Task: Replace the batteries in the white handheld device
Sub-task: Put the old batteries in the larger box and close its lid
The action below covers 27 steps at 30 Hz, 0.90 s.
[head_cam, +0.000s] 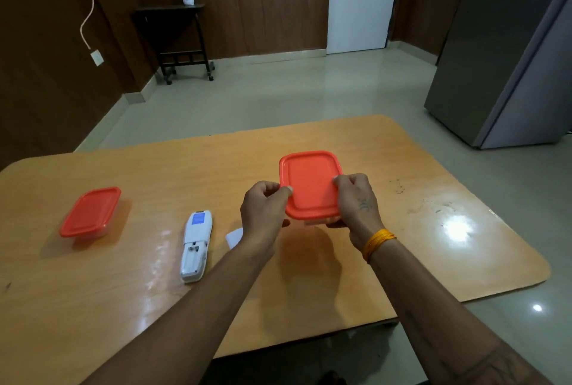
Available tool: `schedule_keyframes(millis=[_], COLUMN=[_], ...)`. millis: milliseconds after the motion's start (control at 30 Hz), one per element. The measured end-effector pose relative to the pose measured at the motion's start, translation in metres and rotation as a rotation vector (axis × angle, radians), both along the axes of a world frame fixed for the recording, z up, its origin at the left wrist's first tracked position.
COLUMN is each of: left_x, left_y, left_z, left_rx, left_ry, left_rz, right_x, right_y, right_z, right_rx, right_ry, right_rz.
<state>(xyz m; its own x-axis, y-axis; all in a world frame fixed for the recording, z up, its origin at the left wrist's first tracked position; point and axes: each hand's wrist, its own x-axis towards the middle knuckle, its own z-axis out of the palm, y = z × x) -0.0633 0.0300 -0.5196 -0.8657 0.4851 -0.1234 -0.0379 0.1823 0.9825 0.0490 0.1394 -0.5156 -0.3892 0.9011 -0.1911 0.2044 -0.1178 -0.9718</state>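
Nearest you, off to the left of your grip and a little closer to your body, the white handheld device [196, 246] lies face down on the bench [93, 307] with its battery bay uncovered; the bay looks empty, though the glare makes that hard to confirm. A small white piece [234, 237], probably the bay cover, lies just beside the device and is half hidden behind your left wrist. Your left hand [263, 211] and right hand [356, 199] are both closed on the red-lidded container [309, 185], thumbs on top of the lid's near corners and fingers curled under the clear base, with the whole box raised slightly off the bench. This looks like the lid-opening step, so pin the base with your lower fingers and peel one corner up with a thumb instead of pulling both sides at once; a lid that snaps free could scatter whatever is inside. Keep the box level and low over the bench. Its contents cannot be seen from here, since the lid covers everything. Well apart to the far left of your grip sits a second red-lidded container [90, 212], shut, contents also hidden.
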Motion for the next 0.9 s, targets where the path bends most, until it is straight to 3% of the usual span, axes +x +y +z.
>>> schedule_keyframes(millis=[333, 900], left_x=[-0.017, -0.063], left_y=[0.093, 0.377], left_z=[0.004, -0.048], left_rx=[0.085, 0.149], left_ry=[-0.121, -0.212], left_rz=[-0.089, -0.082], right_x=[0.001, -0.032], right_y=[0.105, 0.351], right_z=[0.002, -0.031], right_rx=[0.017, 0.127], right_ry=[0.093, -0.006], right_rz=[-0.087, -0.349])
